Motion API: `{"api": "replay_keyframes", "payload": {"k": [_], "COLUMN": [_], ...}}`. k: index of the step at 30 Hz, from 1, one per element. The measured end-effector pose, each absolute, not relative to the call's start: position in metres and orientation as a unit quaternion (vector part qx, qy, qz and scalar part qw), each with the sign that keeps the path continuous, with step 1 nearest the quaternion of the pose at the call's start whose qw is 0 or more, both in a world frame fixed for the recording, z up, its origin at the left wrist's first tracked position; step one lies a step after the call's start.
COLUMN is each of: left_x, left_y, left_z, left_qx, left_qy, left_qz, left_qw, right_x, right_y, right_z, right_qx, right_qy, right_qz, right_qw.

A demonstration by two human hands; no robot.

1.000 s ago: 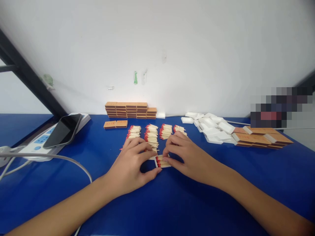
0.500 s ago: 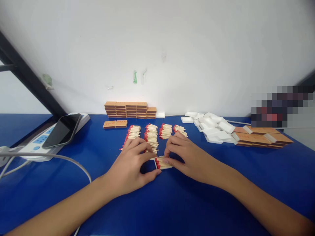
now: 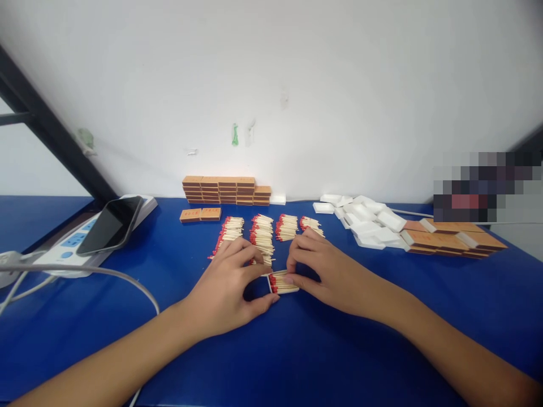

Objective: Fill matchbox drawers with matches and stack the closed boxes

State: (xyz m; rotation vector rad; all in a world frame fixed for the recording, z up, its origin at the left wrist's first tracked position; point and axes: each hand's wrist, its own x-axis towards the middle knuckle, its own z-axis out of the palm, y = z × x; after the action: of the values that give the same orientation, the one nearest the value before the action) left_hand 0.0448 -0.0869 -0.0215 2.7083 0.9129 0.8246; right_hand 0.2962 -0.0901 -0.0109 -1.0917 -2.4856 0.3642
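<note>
The left hand [image 3: 224, 289] and right hand [image 3: 328, 270] pinch a tray of matches [image 3: 283, 282] from either side, keeping it flat on the blue table [image 3: 297, 353] so nothing spills.

A blue desk [image 3: 297, 350] runs up to a white wall [image 3: 339, 85]. At the left of the frame a dark phone [image 3: 111, 225] lies tilted on a white power strip [image 3: 70, 249], and a grey cable [image 3: 106, 272] curves across the desk below it. A black beam [image 3: 51, 141] slants down the wall at upper left. At centre, against the wall, brown matchboxes [image 3: 224, 190] stand stacked in a row, with two single brown boxes [image 3: 199, 214] lying just in front. To the right lies a heap of white trays [image 3: 365, 217], and beside it brown sleeves [image 3: 453, 240] in low piles. A small green mark [image 3: 235, 134] shows on the wall.
</note>
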Motion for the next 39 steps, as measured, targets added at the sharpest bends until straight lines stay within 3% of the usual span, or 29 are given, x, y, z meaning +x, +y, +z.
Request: {"api": "replay_keyframes", "payload": {"k": [26, 32, 39], "left_x": [0.045, 0.045, 0.045], "left_y": [-0.087, -0.088, -0.089], "left_z": [-0.02, -0.021, -0.02], "left_qx": [0.912, 0.91, 0.91], "left_qy": [0.307, 0.301, 0.301], "left_qz": [0.257, 0.273, 0.273], "left_qw": [0.085, 0.081, 0.082], "right_x": [0.297, 0.312, 0.323], "right_y": [-0.09, -0.071, -0.053], "right_z": [-0.004, -0.013, -0.035], "right_qx": [-0.363, -0.426, -0.436], "right_qy": [-0.893, -0.865, -0.87], "right_qz": [0.154, 0.042, -0.038], "right_qw": [0.216, 0.262, 0.226]}}
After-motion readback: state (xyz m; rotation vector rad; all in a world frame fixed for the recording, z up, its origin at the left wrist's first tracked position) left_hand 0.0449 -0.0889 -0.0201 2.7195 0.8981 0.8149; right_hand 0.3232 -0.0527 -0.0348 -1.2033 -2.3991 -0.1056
